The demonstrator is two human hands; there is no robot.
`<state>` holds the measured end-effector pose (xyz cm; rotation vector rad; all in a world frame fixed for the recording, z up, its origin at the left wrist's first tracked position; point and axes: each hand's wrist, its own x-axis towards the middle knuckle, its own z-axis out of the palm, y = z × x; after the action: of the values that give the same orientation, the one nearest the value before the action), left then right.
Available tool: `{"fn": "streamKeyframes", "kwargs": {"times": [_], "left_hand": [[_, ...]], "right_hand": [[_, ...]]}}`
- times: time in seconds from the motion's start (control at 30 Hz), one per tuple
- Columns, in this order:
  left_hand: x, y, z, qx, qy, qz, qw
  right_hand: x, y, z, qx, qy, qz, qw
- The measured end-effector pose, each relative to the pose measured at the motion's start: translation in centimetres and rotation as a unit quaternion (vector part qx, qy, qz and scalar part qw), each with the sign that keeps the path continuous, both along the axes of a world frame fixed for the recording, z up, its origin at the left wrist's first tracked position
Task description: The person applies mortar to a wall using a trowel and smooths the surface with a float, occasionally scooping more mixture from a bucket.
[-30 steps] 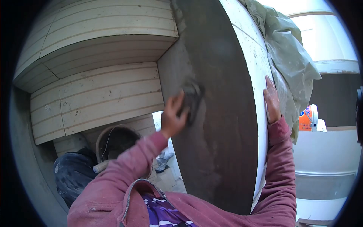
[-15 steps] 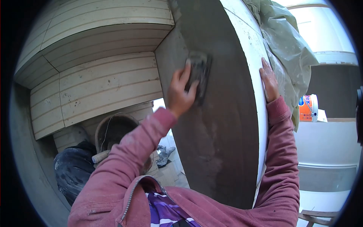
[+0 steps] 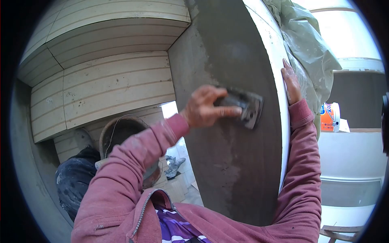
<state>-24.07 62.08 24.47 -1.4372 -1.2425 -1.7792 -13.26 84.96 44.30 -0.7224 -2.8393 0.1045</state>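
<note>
- Head view shows a tall grey wall (image 3: 235,170) that is wet and smooth, right in front of the person.
- The left hand (image 3: 206,107) holds a small flat float (image 3: 248,108). The fingers are closed over its top, with one finger stretched out along it.
- The float lies flat against the grey wall, near the wall's right side and about halfway up.
- The right hand (image 3: 291,83) is open and flat, with the fingers close together and pointing up. It holds nothing. It rests on the white edge (image 3: 280,121) of the wall, just beside the grey part.
- The two hands are apart, with the float between them.
- Both arms wear dusty red sleeves.
- A pale green plastic sheet (image 3: 312,48) hangs behind the white edge, close to the right hand.
- An orange and white tub (image 3: 330,116) stands farther off on the right.
- Down on the left is a round, dirty bucket (image 3: 121,135), and a glove (image 3: 175,165) lies on the floor near it.
- Pale boards (image 3: 109,89) with long lines cover the wall on the left.
</note>
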Motion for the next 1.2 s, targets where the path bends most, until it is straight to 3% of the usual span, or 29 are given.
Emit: {"fn": "streamKeyframes", "kwargs": {"times": [0.1, 0.17, 0.23, 0.27, 0.37, 0.43, 0.5, 0.57, 0.67, 0.77, 0.83, 0.87, 0.93, 0.97, 1.03, 1.13, 1.2], "left_hand": [[-5.0, 2.9, 0.7, 0.015, -0.046, 0.016, 0.999], [-9.7, 6.1, -0.7, -0.042, -0.186, 0.1, 0.977], [-14.8, 7.7, -0.8, -0.136, -0.389, 0.061, 0.909], [-15.4, 7.5, -1.1, -0.131, -0.39, 0.063, 0.909], [-16.6, 7.1, -1.8, -0.086, -0.423, -0.172, 0.886], [-16.4, 6.2, -1.1, -0.056, -0.433, -0.323, 0.84], [-13.5, 3.7, -0.1, -0.104, -0.398, -0.37, 0.833], [-9.2, 2.3, 0.5, -0.023, -0.232, -0.368, 0.9], [-2.0, -1.2, 0.8, -0.03, -0.12, -0.31, 0.943], [5.2, -5.3, -0.9, -0.162, -0.048, -0.377, 0.911], [9.2, -7.9, -2.4, -0.197, -0.035, -0.503, 0.841], [8.7, -7.7, -2.3, -0.193, -0.031, -0.5, 0.844], [7.2, -7.3, -1.7, -0.047, -0.179, -0.44, 0.878], [5.1, -6.6, -1.3, -0.023, -0.208, -0.32, 0.924], [1.1, -5.4, -0.1, -0.046, -0.395, -0.322, 0.859], [-5.7, -1.3, 0.9, -0.028, -0.454, -0.185, 0.871], [-10.7, 3.0, -0.9, 0.076, -0.464, -0.229, 0.852]], "right_hand": [[0.3, 0.6, -0.3, -0.018, 0.007, 0.009, 1.0], [0.5, 0.8, -0.6, -0.045, 0.024, 0.023, 0.998], [0.3, 0.6, -0.4, -0.043, 0.022, 0.02, 0.999], [0.3, 0.5, -0.5, -0.037, 0.032, 0.018, 0.999], [0.2, 0.5, -0.3, -0.039, 0.023, 0.006, 0.999], [0.3, 1.0, -0.2, -0.049, 0.02, 0.015, 0.998], [0.3, 1.2, -0.4, -0.064, 0.032, 0.022, 0.997], [0.1, 0.6, -0.4, -0.069, 0.039, 0.007, 0.997], [0.3, 1.6, -0.4, -0.055, 0.032, 0.019, 0.998], [0.3, 1.4, -0.6, -0.019, 0.011, 0.003, 1.0], [0.3, 1.9, -0.6, -0.047, 0.017, 0.018, 0.999], [0.3, 2.4, -0.8, 0.028, -0.024, -0.004, 0.999], [0.1, 1.8, -0.4, -0.006, -0.006, 0.003, 1.0], [0.3, 1.4, -0.4, -0.045, 0.012, 0.01, 0.999], [0.5, 1.3, -0.5, -0.045, 0.012, 0.003, 0.999], [0.5, 1.4, -0.4, -0.034, -0.004, -0.014, 0.999], [0.5, 1.1, -0.2, -0.026, -0.015, -0.015, 0.999]]}}
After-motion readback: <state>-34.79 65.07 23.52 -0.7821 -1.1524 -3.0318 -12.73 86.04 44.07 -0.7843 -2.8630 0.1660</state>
